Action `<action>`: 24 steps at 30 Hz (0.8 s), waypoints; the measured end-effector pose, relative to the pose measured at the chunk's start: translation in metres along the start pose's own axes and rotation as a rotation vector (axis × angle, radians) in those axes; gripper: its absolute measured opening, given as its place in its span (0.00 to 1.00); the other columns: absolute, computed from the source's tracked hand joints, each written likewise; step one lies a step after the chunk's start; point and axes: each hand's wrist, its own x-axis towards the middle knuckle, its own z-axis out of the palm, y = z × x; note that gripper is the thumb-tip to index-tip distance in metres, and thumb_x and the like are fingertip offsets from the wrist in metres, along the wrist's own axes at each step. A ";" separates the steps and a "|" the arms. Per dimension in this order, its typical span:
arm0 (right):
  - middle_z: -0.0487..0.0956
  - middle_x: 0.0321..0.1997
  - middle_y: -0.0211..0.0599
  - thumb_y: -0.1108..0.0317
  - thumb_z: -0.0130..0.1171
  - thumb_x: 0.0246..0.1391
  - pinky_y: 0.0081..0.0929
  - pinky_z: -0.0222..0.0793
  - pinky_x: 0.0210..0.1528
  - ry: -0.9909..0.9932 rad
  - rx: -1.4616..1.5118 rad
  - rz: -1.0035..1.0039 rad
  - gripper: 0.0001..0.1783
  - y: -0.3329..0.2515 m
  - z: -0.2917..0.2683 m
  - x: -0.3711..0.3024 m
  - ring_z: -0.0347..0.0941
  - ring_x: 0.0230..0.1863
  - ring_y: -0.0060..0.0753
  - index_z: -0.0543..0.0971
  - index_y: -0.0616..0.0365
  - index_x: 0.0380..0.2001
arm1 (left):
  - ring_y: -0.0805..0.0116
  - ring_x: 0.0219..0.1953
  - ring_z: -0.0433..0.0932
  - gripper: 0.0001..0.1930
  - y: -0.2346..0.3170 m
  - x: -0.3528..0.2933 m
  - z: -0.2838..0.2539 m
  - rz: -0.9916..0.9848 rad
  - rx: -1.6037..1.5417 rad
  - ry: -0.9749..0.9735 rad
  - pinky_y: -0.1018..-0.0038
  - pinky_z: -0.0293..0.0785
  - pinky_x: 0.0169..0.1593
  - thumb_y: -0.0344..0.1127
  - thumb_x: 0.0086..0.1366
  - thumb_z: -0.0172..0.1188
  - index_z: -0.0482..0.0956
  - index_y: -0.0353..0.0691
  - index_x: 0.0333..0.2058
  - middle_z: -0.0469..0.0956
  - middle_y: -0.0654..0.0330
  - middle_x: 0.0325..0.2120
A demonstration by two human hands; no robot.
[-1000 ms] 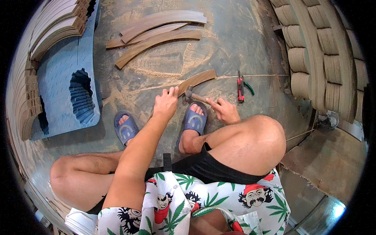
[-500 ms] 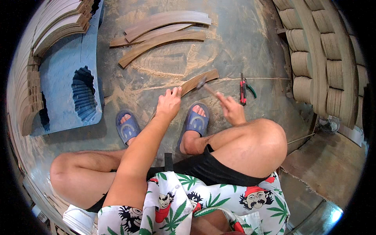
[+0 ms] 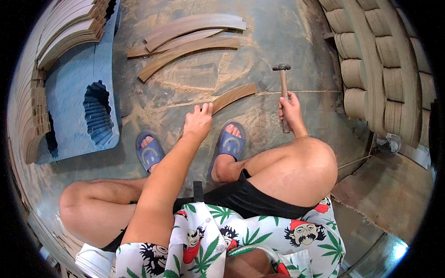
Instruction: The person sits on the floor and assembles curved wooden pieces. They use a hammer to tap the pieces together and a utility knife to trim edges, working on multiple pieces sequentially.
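Hands [image 3: 291,112] hold a hammer [image 3: 283,83] and curved strip [image 3: 234,97].

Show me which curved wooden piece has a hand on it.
The lone curved piece nearest the sandals, under the left hand; the other three pieces lie grouped farther away, untouched.

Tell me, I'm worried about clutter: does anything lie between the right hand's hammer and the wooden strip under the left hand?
Nothing visible does: only floor shows between the hammer in the right hand and the exposed end of the strip. The left hand covers another part.
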 end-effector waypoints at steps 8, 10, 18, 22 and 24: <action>0.74 0.27 0.24 0.55 0.56 0.80 0.25 0.63 0.22 -0.103 -0.003 0.239 0.27 0.003 -0.013 -0.013 0.65 0.21 0.19 0.74 0.40 0.77 | 0.57 0.57 0.78 0.31 0.004 0.000 -0.003 0.006 0.003 -0.017 0.58 0.86 0.46 0.35 0.73 0.58 0.70 0.42 0.73 0.74 0.60 0.57; 0.74 0.27 0.24 0.55 0.56 0.80 0.25 0.62 0.21 -0.042 0.099 0.253 0.26 0.004 -0.010 -0.012 0.64 0.21 0.19 0.75 0.39 0.76 | 0.57 0.58 0.78 0.31 0.003 0.001 -0.002 0.009 0.007 -0.012 0.58 0.86 0.46 0.35 0.73 0.58 0.70 0.42 0.73 0.74 0.60 0.57; 0.69 0.24 0.23 0.53 0.58 0.79 0.23 0.57 0.20 -0.108 0.082 0.276 0.26 -0.005 -0.025 -0.005 0.61 0.19 0.18 0.76 0.36 0.75 | 0.56 0.58 0.78 0.31 0.000 -0.001 -0.003 0.009 0.001 -0.019 0.58 0.86 0.46 0.35 0.72 0.59 0.70 0.42 0.73 0.74 0.60 0.57; 0.68 0.23 0.21 0.55 0.59 0.78 0.24 0.56 0.18 -0.170 -0.031 0.219 0.26 0.005 -0.023 -0.002 0.59 0.17 0.17 0.76 0.40 0.75 | 0.56 0.58 0.78 0.31 0.001 0.000 -0.001 0.012 0.009 -0.014 0.59 0.87 0.45 0.35 0.72 0.59 0.70 0.42 0.73 0.75 0.60 0.56; 0.68 0.23 0.21 0.55 0.58 0.79 0.24 0.56 0.17 -0.283 -0.049 0.227 0.26 -0.003 -0.019 -0.003 0.58 0.16 0.17 0.76 0.42 0.75 | 0.57 0.58 0.78 0.31 -0.003 -0.003 0.000 0.004 0.018 -0.015 0.59 0.86 0.45 0.36 0.72 0.59 0.70 0.42 0.73 0.75 0.60 0.57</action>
